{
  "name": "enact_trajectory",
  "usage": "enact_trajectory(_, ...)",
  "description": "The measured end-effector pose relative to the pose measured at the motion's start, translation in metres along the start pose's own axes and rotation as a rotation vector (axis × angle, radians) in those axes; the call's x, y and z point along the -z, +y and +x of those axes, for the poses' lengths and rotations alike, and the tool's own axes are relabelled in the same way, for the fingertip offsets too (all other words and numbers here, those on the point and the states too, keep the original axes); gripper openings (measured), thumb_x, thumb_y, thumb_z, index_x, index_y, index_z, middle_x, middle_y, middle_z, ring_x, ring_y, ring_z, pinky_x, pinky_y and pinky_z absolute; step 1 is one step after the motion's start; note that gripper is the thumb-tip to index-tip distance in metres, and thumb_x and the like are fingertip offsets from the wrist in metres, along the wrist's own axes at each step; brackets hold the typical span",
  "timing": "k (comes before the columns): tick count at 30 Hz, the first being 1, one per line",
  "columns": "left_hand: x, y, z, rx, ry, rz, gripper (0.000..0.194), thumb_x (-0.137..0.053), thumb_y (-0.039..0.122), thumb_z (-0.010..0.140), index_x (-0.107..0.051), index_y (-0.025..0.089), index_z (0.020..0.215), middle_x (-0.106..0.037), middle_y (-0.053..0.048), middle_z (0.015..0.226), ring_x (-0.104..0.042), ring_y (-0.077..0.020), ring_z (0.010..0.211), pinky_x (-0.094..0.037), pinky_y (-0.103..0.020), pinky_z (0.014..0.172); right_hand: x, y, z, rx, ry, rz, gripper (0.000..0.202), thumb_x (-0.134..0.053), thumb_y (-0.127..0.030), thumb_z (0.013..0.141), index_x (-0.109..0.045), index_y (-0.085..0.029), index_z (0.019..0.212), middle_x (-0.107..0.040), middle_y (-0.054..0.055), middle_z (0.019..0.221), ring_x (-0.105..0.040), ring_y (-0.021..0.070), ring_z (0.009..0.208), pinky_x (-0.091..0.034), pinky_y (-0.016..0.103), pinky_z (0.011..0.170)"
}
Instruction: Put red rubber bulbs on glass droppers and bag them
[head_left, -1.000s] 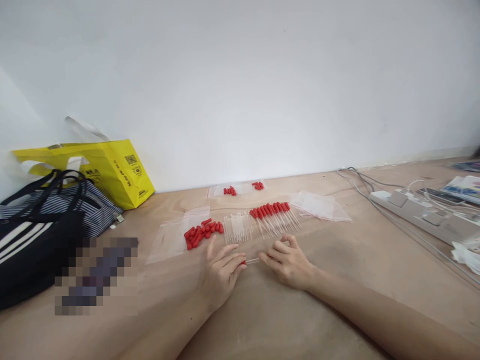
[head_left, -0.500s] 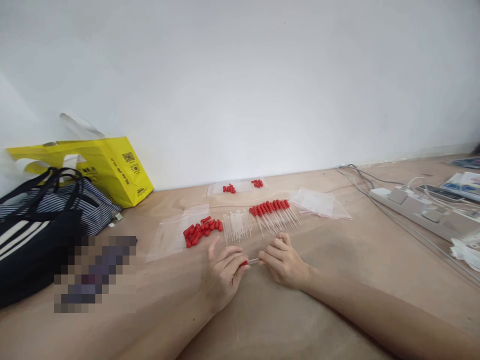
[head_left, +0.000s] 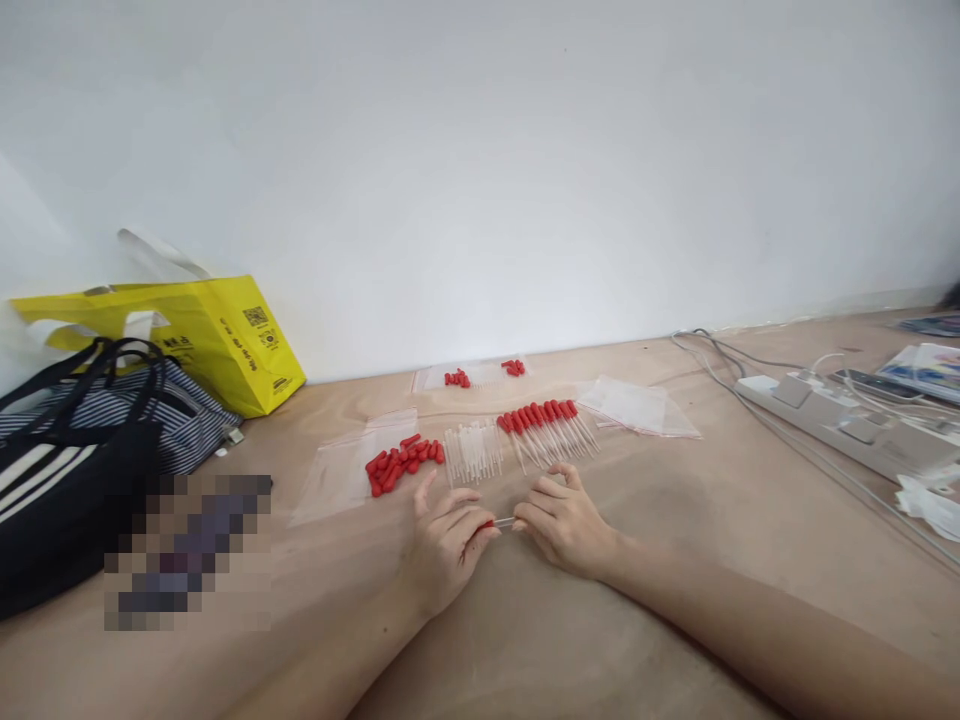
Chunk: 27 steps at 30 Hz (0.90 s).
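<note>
My left hand [head_left: 450, 548] pinches a small red rubbery cap [head_left: 487, 524] between thumb and fingertips, most of it hidden by the fingers. From the cap a thin whitish stick [head_left: 505, 522] runs to my right hand [head_left: 564, 522], whose closed fingers grip its other end. Just beyond my hands lies a bundle of loose white sticks [head_left: 474, 452]. To its right, red-tipped sticks [head_left: 538, 420] lie side by side in a row. A pile of loose red caps [head_left: 401, 462] rests on the left, partly over clear plastic zip bags [head_left: 330, 480].
At the back lies another clear bag with red pieces [head_left: 457, 379]. More flat bags [head_left: 641, 405] are at the right. A power strip [head_left: 832, 420] with cables stands far right. A yellow bag [head_left: 262, 350] and a black bag [head_left: 75, 510] occupy the left, near a blurred-out item [head_left: 187, 560].
My hands keep the same grip on the cap and the stick. The gap between my fingers looks very slightly narrower. The view has shifted a little; the other things stay put.
</note>
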<state>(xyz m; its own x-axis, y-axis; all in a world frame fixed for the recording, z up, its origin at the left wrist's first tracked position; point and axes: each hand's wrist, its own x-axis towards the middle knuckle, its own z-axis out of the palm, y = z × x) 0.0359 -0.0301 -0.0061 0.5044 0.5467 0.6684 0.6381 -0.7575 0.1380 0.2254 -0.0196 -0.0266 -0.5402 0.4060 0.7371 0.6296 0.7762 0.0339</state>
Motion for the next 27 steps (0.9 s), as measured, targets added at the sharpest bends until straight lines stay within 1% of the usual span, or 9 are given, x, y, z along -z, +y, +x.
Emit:
enact_trajectory(1, 0.0, -0.002, 0.0, -0.006, 0.002, -0.007, 0.012, -0.05, 0.021, 0.081, -0.059, 0.023, 0.072, -0.067, 0.007, 0.064, -0.062, -0.0159, 0.081, -0.006, -0.043, 0.102, -0.001, 0.0, 0.0, 0.002, 0.01, -0.001, 0.023, -0.039, -0.021, 0.086, -0.053, -0.017, 0.069, -0.059, -0.001, 0.062, -0.049, 0.0122, 0.071, -0.025, 0.035, 0.083)
enact_trajectory(3, -0.001, -0.006, -0.001, -0.021, 0.013, -0.022, 0.009, -0.052, 0.024, 0.081, -0.06, 0.023, 0.076, -0.068, 0.007, 0.065, -0.061, -0.0171, 0.085, -0.005, -0.043, 0.102, -0.002, 0.001, -0.002, 0.012, 0.033, -0.004, 0.02, -0.04, -0.021, 0.087, -0.053, -0.017, 0.071, -0.065, 0.001, 0.081, -0.052, 0.0142, 0.085, -0.022, 0.038, 0.089)
enact_trajectory(5, -0.002, -0.009, -0.002, -0.03, 0.025, -0.029, 0.006, -0.055, 0.027, 0.079, -0.06, 0.023, 0.08, -0.069, 0.007, 0.07, -0.06, -0.0179, 0.088, -0.005, -0.043, 0.103, -0.004, 0.002, -0.003, 0.02, 0.038, -0.008, 0.019, -0.04, -0.021, 0.087, -0.052, -0.017, 0.073, -0.064, 0.003, 0.097, -0.05, 0.0166, 0.098, -0.02, 0.041, 0.093)
enact_trajectory(6, -0.002, -0.01, -0.002, -0.034, 0.03, -0.028, 0.007, -0.056, 0.028, 0.079, -0.06, 0.023, 0.082, -0.069, 0.006, 0.073, -0.06, -0.0182, 0.089, -0.006, -0.043, 0.103, -0.005, 0.002, -0.004, 0.019, 0.03, -0.008, 0.018, -0.04, -0.02, 0.087, -0.052, -0.017, 0.074, -0.063, 0.004, 0.101, -0.049, 0.0175, 0.103, -0.019, 0.042, 0.094)
enact_trajectory(10, -0.001, -0.008, -0.002, -0.037, 0.027, -0.027, 0.006, -0.055, 0.023, 0.079, -0.06, 0.023, 0.083, -0.07, 0.006, 0.075, -0.06, -0.0184, 0.088, -0.01, -0.043, 0.102, -0.006, 0.002, -0.006, 0.013, 0.017, 0.025, 0.015, -0.041, -0.018, 0.086, -0.052, -0.018, 0.076, -0.065, 0.004, 0.097, -0.049, 0.0184, 0.106, -0.02, 0.045, 0.097)
enact_trajectory(14, -0.002, -0.002, -0.002, -0.009, 0.015, -0.057, 0.007, -0.052, 0.02, 0.079, -0.058, 0.022, 0.076, -0.068, 0.007, 0.068, -0.061, -0.0171, 0.085, -0.01, -0.043, 0.1, -0.005, 0.0, -0.005, 0.005, 0.044, 0.108, 0.013, -0.041, -0.015, 0.085, -0.051, -0.018, 0.078, -0.067, 0.003, 0.092, -0.053, 0.0158, 0.101, -0.021, 0.043, 0.097)
enact_trajectory(19, -0.007, -0.001, -0.004, 0.026, -0.012, -0.092, 0.01, -0.05, 0.021, 0.08, -0.057, 0.022, 0.072, -0.066, 0.007, 0.064, -0.06, -0.0166, 0.083, -0.01, -0.043, 0.099, -0.006, -0.002, -0.004, -0.009, 0.033, 0.176, 0.013, -0.041, -0.012, 0.083, -0.051, -0.018, 0.078, -0.067, 0.002, 0.085, -0.055, 0.0146, 0.096, -0.024, 0.042, 0.097)
enact_trajectory(23, -0.011, -0.004, -0.006, 0.031, -0.024, -0.091, 0.015, -0.046, 0.024, 0.083, -0.058, 0.023, 0.074, -0.067, 0.006, 0.066, -0.059, -0.0173, 0.085, -0.01, -0.044, 0.099, -0.008, -0.001, -0.004, -0.009, 0.034, 0.197, 0.014, -0.04, -0.012, 0.084, -0.053, -0.017, 0.081, -0.067, 0.002, 0.083, -0.055, 0.0146, 0.094, -0.026, 0.04, 0.095)
enact_trajectory(27, -0.009, -0.006, -0.006, 0.037, -0.041, -0.037, 0.016, -0.045, 0.025, 0.084, -0.06, 0.025, 0.079, -0.069, 0.005, 0.074, -0.057, -0.0188, 0.089, -0.01, -0.047, 0.098, -0.007, 0.001, -0.002, -0.011, -0.003, 0.191, 0.016, -0.039, -0.016, 0.086, -0.055, -0.017, 0.083, -0.065, 0.003, 0.084, -0.052, 0.0152, 0.095, -0.029, 0.036, 0.089)
